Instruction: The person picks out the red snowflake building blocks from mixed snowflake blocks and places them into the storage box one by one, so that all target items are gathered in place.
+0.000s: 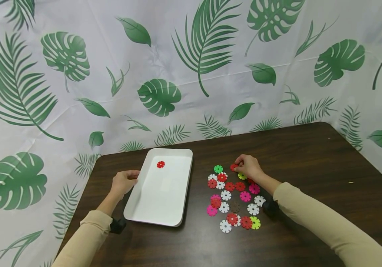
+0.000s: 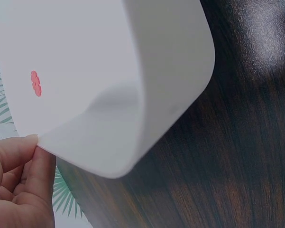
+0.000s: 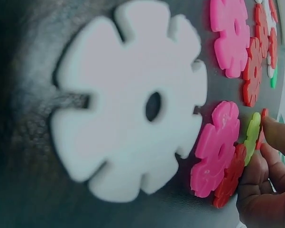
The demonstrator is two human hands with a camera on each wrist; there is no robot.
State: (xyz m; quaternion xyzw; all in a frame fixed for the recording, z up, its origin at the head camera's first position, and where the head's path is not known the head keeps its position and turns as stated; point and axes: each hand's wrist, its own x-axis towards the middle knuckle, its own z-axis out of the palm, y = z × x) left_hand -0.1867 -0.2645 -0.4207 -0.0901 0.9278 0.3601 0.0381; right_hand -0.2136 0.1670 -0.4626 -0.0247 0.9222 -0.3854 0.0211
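Red right, white left
Pinching one disc (image 1: 233, 167) with right hand (image 1: 249, 167), one tray (image 1: 159, 196) edge with left hand (image 1: 123, 183)

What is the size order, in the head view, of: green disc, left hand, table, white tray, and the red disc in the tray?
1. Table
2. White tray
3. Left hand
4. Red disc, green disc: too alike to rank

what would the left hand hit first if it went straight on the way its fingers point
The left hand would meet the white tray first, as it pinches the rim. Beyond, the line crosses the tray's floor and may pass near the red disc inside, though depth is unclear.
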